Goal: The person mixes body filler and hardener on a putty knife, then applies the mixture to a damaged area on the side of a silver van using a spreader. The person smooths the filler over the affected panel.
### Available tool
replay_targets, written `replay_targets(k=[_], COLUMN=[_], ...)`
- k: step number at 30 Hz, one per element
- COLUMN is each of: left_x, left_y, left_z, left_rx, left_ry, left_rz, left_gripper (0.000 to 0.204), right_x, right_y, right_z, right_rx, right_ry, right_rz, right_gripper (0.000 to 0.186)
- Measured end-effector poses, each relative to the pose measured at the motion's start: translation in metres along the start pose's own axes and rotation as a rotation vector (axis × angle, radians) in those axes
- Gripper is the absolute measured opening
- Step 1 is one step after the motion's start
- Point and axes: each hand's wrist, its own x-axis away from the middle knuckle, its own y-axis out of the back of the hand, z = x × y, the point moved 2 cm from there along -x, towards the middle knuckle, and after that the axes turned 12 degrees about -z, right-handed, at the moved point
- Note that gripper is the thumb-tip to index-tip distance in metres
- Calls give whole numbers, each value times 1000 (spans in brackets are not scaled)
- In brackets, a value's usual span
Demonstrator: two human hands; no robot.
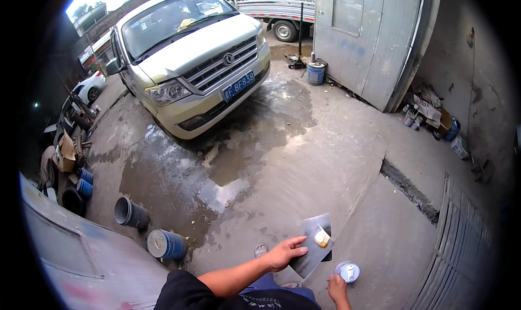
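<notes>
My left hand [285,254] grips the near left edge of a thin, dark grey flat plate [307,264], thumb on top. A dollop of cream-white paste [321,238] with a yellow-orange streak lies near the plate's far right corner. Behind it a second flat sheet [317,223] overlaps; I cannot tell whether the two are joined. To the right, my right hand [337,289] is closed, its fingers against the side of a small round tub [348,272] with a pale top and bluish side. Part of that grip is hidden.
A pale van [201,60] stands ahead on wet concrete. A blue drum [167,245] and a dark bucket [131,212] are at the near left. Metal doors [369,39] stand far right. A floor trench [410,190] and slatted panel [442,250] lie to the right.
</notes>
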Motion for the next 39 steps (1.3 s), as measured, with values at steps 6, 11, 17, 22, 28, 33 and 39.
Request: replay_targets(k=[6, 11, 17, 22, 28, 33, 39], left_x=[51, 92, 134, 145, 126, 106, 83], left_y=[73, 148, 208, 239, 275, 304, 318], left_z=[-68, -110, -157, -178, -213, -252, -296], left_rx=[123, 227, 285, 365, 429, 617, 648], left_ry=[-194, -342, -504, -596, -741, -1007, -1177], left_rz=[3, -80, -203, -306, -455, -588, -622], left_gripper=[52, 50, 47, 44, 42, 36, 44], right_x=[-35, -28, -23, -25, -52, -116, -120], right_y=[-75, -166, -263, -326, -382, -397, -420], right_z=[178, 327, 419, 462, 500, 537, 556], right_rx=[-410, -803, -618, -490, -563, -637, -296], right_ry=[232, 73, 204, 225, 296, 325, 467], right_rz=[284, 763, 919, 1039, 1064, 1091, 1372], right_gripper=[26, 35, 29, 40, 40, 41, 45])
